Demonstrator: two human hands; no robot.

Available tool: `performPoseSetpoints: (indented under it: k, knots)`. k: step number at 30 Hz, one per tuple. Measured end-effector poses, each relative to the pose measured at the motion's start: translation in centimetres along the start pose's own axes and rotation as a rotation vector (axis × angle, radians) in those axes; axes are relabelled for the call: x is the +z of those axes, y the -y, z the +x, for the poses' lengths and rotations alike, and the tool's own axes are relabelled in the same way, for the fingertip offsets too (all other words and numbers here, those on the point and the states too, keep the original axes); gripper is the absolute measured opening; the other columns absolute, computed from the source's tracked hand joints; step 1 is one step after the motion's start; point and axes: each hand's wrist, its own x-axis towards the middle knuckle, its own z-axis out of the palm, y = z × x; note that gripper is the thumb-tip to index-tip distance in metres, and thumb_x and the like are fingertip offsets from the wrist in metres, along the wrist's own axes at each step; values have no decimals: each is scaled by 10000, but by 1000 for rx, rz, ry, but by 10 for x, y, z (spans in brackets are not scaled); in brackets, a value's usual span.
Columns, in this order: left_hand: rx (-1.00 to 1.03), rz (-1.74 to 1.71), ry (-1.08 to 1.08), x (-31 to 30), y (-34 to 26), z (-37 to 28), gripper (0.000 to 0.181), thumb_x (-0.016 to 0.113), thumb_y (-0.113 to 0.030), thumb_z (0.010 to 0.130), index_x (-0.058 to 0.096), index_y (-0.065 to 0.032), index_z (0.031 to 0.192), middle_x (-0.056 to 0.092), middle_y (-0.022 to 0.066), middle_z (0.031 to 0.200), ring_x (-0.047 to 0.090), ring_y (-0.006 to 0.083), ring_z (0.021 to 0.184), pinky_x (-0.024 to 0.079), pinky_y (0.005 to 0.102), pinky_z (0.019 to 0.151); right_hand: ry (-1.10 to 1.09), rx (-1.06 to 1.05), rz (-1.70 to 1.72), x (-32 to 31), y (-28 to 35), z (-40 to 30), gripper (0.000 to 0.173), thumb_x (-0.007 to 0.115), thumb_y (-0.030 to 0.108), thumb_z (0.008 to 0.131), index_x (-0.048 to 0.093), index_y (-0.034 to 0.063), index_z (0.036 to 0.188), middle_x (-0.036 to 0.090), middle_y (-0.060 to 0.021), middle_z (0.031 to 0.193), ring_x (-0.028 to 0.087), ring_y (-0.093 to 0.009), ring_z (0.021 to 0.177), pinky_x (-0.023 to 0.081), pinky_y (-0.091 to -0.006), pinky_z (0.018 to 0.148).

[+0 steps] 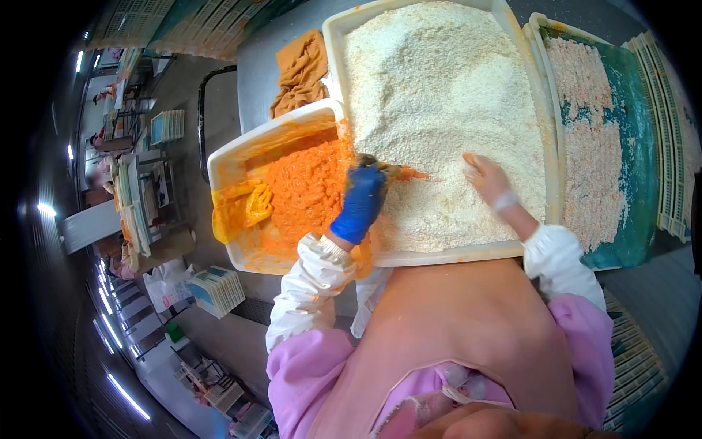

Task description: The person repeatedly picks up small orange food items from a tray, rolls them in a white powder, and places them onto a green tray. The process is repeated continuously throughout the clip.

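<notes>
My left hand [364, 198], in a blue glove with a dark, soiled covering over the fingers, is closed around an orange-smeared piece at the left side of the large white tub [444, 258]. Orange paste [408, 173] sticks out from that hand over the white crumbs [439, 120]. The exact shape of the held piece is hidden. My right hand [488, 178], pale and slightly blurred, is spread just above or on the crumbs and holds nothing visible. Left of the large tub, a smaller white tub [279, 122] contains orange paste [307, 186].
A yellow glove or bag [241, 208] hangs over the small tub's left rim. An orange-brown cloth [300, 71] lies behind it. On the right, a green-lined tray [630, 148] holds rows of crumb-coated pieces [592, 181], beside stacked trays [661, 137]. A black metal rail [204, 120] stands left.
</notes>
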Motion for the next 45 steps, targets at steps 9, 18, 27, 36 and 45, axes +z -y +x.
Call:
performPoseSetpoints:
  k: [9, 18, 27, 36, 45]
  knots:
    - [-241, 708, -165, -36, 123, -123, 292, 623, -108, 675, 594, -99, 964, 535, 113, 1006, 468, 308, 938, 361, 453, 785, 189, -373, -318, 46, 84, 7, 546, 616, 196, 720, 417, 141, 1226, 401, -132, 1225, 418, -316, 1123, 404, -366, 889]
    - [-392, 270, 51, -28, 181, -174, 232, 590, -16, 682, 553, -38, 910, 565, 146, 876, 513, 275, 842, 410, 355, 726, 392, 132, 545, 12, 42, -3, 365, 623, 214, 789, 490, 32, 1076, 532, -68, 751, 512, -124, 644, 448, -269, 539]
    - [-856, -664, -164, -31, 119, -110, 128, 483, 2, 779, 586, 51, 837, 600, 92, 725, 561, 158, 626, 461, 272, 580, -87, 423, 769, -139, -3, -98, 135, 629, 102, 783, 546, 50, 875, 411, 6, 491, 340, -60, 393, 224, -228, 329]
    - [-676, -44, 65, 7, 193, -174, 195, 511, 19, 739, 618, 58, 898, 642, 120, 812, 589, 173, 734, 459, 274, 674, -837, 345, -79, -269, -167, -174, 335, 512, 168, 843, 467, 37, 1149, 564, -144, 1069, 553, -271, 985, 445, -320, 817]
    - [-610, -220, 62, 5, 196, -184, 224, 458, -23, 789, 591, 57, 951, 619, 71, 779, 546, 141, 635, 442, 264, 591, -558, 368, -40, -255, -256, -211, 454, 467, 155, 867, 354, 108, 1304, 454, -126, 1245, 458, -251, 1111, 305, -302, 952]
